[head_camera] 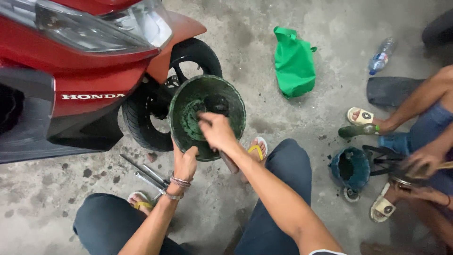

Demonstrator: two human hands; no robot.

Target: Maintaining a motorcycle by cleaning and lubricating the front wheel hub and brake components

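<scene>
A: Where is the green cover [207,115]?

B: Held up over the floor [292,113], just right of the red scooter's front wheel [155,113]. The left hand [185,163] grips its near rim.

A: And the right hand [217,130]?

B: Inside the cover, closed round a blurred tool. Wrenches [148,177] lie near left; another person's hand [422,163] works at far right.
</scene>
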